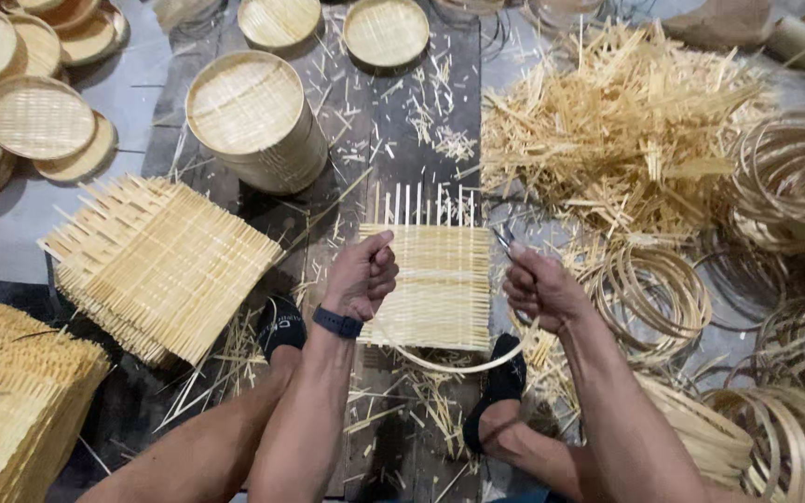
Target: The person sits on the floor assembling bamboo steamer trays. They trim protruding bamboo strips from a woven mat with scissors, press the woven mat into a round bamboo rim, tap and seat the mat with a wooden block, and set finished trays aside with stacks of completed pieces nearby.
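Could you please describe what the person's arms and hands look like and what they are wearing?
Both arms are bare, with no sleeves in view. The left hand has a dark wristband, like a watch or fitness band. The right hand wears no glove or band that I can see.

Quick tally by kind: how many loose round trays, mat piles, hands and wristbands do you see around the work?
Woven mat being held: 1
Piles of square woven mats: 2
Tall stack of round trays: 1
Single round trays at the top edge: 2
Hands, left hand and right hand: 2
Dark wristband: 1
Total: 9
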